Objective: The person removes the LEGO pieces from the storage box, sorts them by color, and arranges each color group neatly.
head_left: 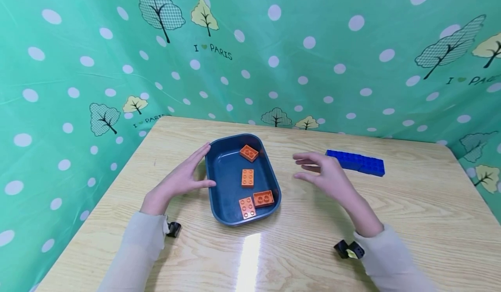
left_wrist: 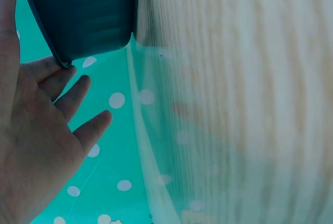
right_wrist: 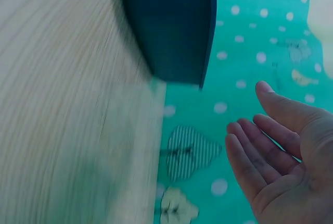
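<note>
A dark blue tray [head_left: 228, 183] with rounded corners stands on the wooden table, several orange building bricks inside it; one orange brick [head_left: 248, 177] lies near its middle. My left hand [head_left: 184, 177] is at the tray's left side, fingers spread straight and touching the rim; the left wrist view has its fingertips at the edge of the tray [left_wrist: 99, 15]. To the right of the tray, my right hand [head_left: 326, 174] hovers apart from it with loosely bent fingers and nothing in them. In the right wrist view, the palm of that hand [right_wrist: 281, 156] shows bare.
Blue building bricks [head_left: 356, 161] sit in a row behind my right hand, partly hidden by it. A green dotted cloth [head_left: 250, 66] with printed trees hangs behind the table [head_left: 305, 248]. Black wrist devices [head_left: 348, 249] show at both sleeves.
</note>
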Available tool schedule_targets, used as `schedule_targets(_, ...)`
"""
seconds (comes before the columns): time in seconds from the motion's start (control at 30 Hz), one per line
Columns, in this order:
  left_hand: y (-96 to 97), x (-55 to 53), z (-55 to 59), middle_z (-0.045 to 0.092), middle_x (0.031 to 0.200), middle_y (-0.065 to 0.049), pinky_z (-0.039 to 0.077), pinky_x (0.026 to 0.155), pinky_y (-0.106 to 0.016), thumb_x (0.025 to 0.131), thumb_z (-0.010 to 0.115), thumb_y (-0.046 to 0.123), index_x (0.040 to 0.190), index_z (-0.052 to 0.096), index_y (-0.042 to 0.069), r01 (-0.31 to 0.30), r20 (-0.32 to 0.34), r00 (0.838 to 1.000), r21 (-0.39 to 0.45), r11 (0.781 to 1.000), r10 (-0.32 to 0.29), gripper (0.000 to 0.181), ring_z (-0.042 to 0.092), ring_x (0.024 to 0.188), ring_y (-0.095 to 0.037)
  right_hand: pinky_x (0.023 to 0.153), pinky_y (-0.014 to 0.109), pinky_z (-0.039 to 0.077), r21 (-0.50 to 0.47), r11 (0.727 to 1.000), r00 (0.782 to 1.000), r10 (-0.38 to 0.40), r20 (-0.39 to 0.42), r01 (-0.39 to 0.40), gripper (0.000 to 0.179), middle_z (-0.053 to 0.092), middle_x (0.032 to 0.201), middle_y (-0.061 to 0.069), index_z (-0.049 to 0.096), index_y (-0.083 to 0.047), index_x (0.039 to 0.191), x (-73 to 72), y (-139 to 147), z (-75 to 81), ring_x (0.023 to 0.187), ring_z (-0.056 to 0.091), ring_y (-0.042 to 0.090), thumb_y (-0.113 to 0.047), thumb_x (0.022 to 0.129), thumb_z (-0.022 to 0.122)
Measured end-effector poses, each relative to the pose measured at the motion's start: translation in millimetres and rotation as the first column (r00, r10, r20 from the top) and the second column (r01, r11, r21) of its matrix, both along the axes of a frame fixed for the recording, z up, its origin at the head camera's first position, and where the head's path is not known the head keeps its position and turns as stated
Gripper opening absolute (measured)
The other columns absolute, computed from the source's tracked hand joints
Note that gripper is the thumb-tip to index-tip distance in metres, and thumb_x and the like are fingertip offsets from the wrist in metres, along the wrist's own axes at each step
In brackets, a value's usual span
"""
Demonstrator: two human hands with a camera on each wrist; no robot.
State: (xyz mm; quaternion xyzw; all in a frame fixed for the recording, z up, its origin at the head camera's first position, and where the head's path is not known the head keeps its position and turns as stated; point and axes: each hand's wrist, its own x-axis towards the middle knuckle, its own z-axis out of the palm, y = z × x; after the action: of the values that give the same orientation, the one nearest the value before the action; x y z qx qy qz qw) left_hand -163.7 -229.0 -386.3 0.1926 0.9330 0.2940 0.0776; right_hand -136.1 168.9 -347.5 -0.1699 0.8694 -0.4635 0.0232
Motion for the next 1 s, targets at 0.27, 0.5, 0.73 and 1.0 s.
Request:
schedule_targets(0.27,0.9,0.5,0.3,0.010,0.170,-0.007,0.027,0.120,-0.062,0.082,0.082,0.039,0.162,0.013,0.016,-0.006,0.002,1.000,0.000,1.000,0.006,0.108,0.018,0.154,-0.039,0.098,0.039,0.057,-0.084,0.986,0.987,0.149,0.063,-0.143,0.046,0.067,0.130,0.014,0.063,-0.002,0.130,5.0,-47.7,2.3,0.118,0.067,0.030,-0.010,0.087,0.076)
schedule_targets(0.5,1.5,0.3,2.0,0.011,0.170,-0.009,0.027,0.119,-0.063,0.081,0.082,0.037,0.161,0.014,0.014,-0.010,-0.004,1.000,0.002,1.000,0.010,0.108,0.019,0.154,-0.040,0.095,0.035,0.059,-0.093,0.940,0.934,0.338,0.114,-0.329,0.041,0.068,0.127,0.016,0.064,-0.003,0.129,8.7,-77.4,-1.4,0.113,0.068,0.033,-0.011,0.090,0.073)
schedule_targets(0.73,0.6,-0.4,0.7,0.010,0.170,-0.008,0.028,0.120,-0.062,0.081,0.082,0.038,0.162,0.014,0.015,-0.006,-0.004,1.000,0.001,1.000,0.006,0.108,0.019,0.154,-0.039,0.090,0.028,0.059,-0.039,0.886,0.863,0.459,0.210,-0.462,0.039,0.071,0.122,0.013,0.064,-0.003,0.130,10.7,-92.2,-5.8,0.107,0.071,0.023,-0.012,0.093,0.070)
schedule_targets(1.0,0.6,-0.7,0.4,0.011,0.170,-0.009,0.028,0.119,-0.062,0.082,0.082,0.038,0.162,0.014,0.014,-0.001,-0.008,1.000,-0.003,1.000,0.001,0.108,0.020,0.153,-0.040,0.095,0.037,0.058,0.132,0.845,0.848,0.487,0.210,-0.518,0.038,0.070,0.125,0.011,0.063,-0.003,0.131,10.2,-99.1,-6.9,0.107,0.070,0.022,-0.014,0.095,0.068)
